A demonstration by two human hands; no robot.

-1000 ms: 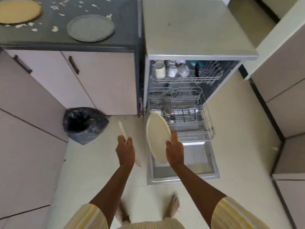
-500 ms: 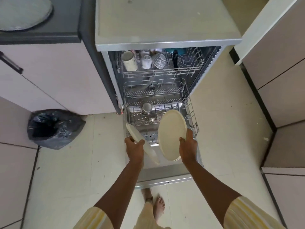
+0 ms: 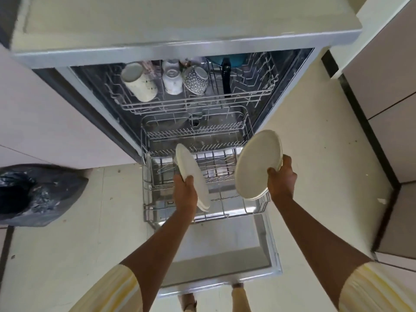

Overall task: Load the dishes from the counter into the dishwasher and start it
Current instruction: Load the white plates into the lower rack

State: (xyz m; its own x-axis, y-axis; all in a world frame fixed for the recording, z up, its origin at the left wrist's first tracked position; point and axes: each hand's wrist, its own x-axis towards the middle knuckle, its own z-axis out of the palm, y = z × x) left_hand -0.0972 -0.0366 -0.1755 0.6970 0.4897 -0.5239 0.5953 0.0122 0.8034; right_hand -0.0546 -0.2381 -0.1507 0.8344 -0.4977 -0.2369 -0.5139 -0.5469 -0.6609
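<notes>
Head view, looking straight down into the open dishwasher. Its lower rack is pulled right out over the dropped door, so let's call everything off that rack.

Left hand is over the rack's front-left part. The thumb is on the face and the fingers are wrapped behind the near edge of the left plates. That's a thin cream stack held on edge, its top leaning toward the back of the rack. At least two rims show at the bottom, but I can't give an exact count. I also can't tell whether it touches the wires.

Right hand is over the rack's front-right corner. It's clamped on the right plates, thumb pressed on the face, fingers curled behind. It's another cream stack, face turned toward the rack's middle, overlapping the right rim from this angle.

Behind and above the lower rack sits the upper rack. On its left side are a white mug, a small cup and a patterned cup, all with their bases toward the camera. To their right are a blue bowl and a black handle.

Well left of the lower rack, a black bin bag sits on the pale floor. On the near side of the rack, past the door's edge, two feet peek out, and striped yellow sleeves fill the bottom corners.
</notes>
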